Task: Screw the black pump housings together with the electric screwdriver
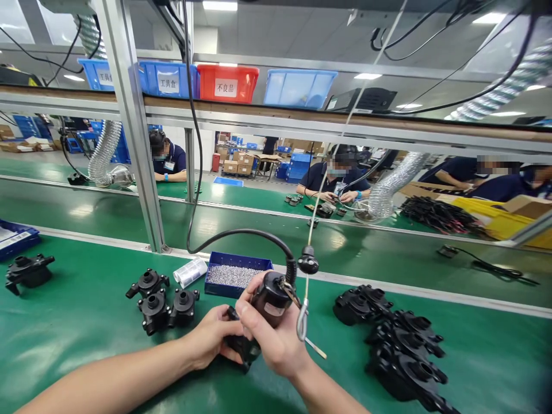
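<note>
My right hand (278, 333) is wrapped round a black electric screwdriver (271, 299), upright, with a thick black cable at its top and a metal ring hooked to a hanging cord. Under it, my left hand (215, 339) grips a black plastic pump housing (244, 348) from the side. The screwdriver's tip is hidden behind my right hand and the housing. Just beyond my hands stands a blue tray (215, 290) full of small silvery screws. Left of it are a white roll (190, 272) and a group of black pump housings (154, 306).
Several more black pump housings (405, 345) lie at the right on the green bench. Another black housing (29, 271) sits at the far left, by a blue bin (17, 238). A metal post (133, 126) rises behind the bench. Co-workers (336, 178) sit across the line.
</note>
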Demonstrator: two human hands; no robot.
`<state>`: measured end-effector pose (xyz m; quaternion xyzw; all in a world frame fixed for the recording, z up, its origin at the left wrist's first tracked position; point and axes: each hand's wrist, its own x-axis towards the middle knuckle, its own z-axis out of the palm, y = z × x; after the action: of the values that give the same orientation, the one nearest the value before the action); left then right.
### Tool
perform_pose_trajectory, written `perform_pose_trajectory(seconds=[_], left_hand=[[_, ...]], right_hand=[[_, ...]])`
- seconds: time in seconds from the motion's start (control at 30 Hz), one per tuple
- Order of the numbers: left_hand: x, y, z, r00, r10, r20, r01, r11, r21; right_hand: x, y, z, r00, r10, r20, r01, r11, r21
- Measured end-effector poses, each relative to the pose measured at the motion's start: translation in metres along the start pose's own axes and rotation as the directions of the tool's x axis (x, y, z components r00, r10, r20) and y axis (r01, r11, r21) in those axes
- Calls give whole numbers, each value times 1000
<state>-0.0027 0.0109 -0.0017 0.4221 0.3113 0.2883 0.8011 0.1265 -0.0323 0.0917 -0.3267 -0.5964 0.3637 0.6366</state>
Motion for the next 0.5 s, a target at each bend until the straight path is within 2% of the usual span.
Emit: perform_pose_trajectory(seconds=[0.1, 0.2, 0.37, 0.5], left_hand=[[-1, -9, 2, 999, -24, 22, 25, 999, -27], [-1, -18, 2, 999, -36, 33, 38, 998, -50], [0, -26, 0, 1000, -23, 11, 24, 998, -60], [1, -27, 0, 1000, -11, -8, 10, 998, -65]], right_hand=[[6, -13, -8, 998, 31, -48, -29, 999, 29], [13, -17, -16, 997, 11, -82, -6, 998, 66], [19, -5, -15, 989, -69, -127, 81, 992, 98], [22, 2, -11, 990, -14, -141, 29, 994, 105]])
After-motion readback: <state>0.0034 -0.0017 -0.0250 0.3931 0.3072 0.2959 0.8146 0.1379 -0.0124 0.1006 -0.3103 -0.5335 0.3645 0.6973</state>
